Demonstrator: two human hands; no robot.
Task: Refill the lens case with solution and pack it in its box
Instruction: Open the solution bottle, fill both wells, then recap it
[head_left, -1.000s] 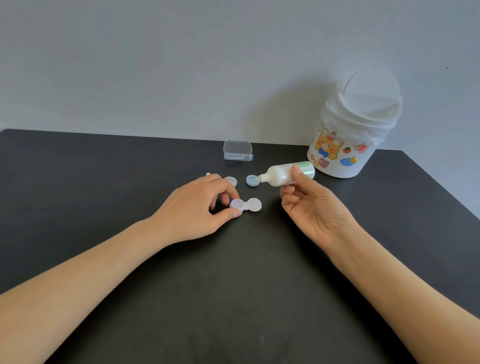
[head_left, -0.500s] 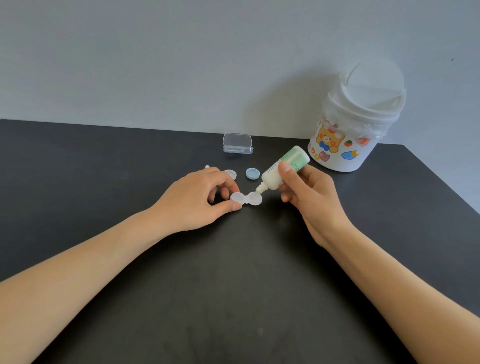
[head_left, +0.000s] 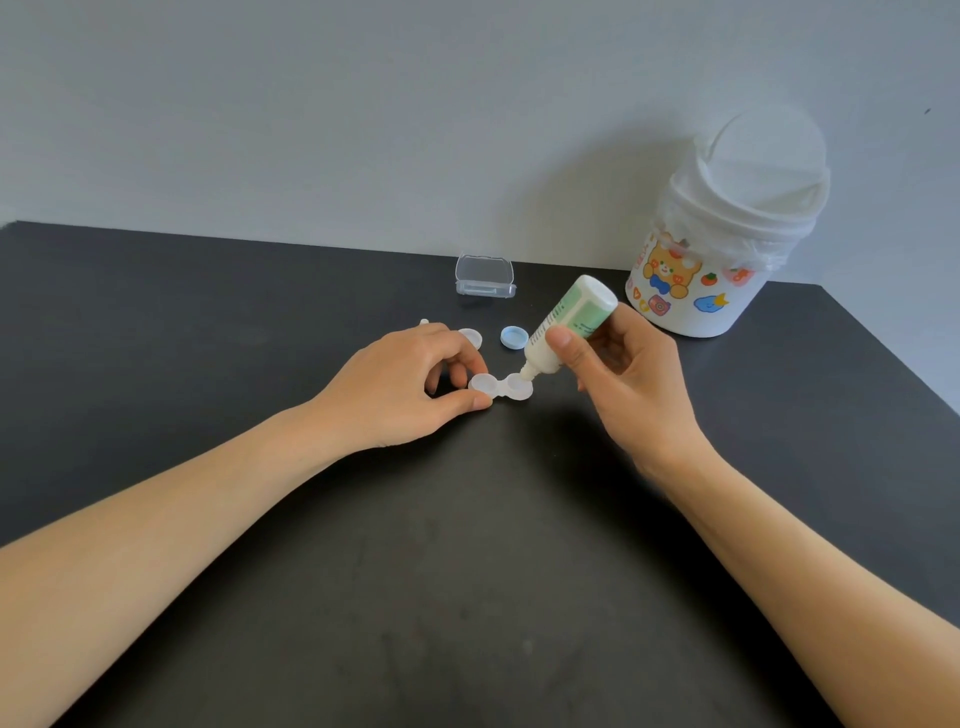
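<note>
Fingers of the left hand (head_left: 400, 387) pinch the lens case (head_left: 500, 387); the right hand (head_left: 631, 384) grips the tilted bottle (head_left: 569, 325), nozzle over its right well.

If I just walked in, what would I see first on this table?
Probably the white bin with bear stickers, far right by the wall. Then, mid-table, the right hand tipping a solution bottle into a lens case pinched by the left hand.
</note>
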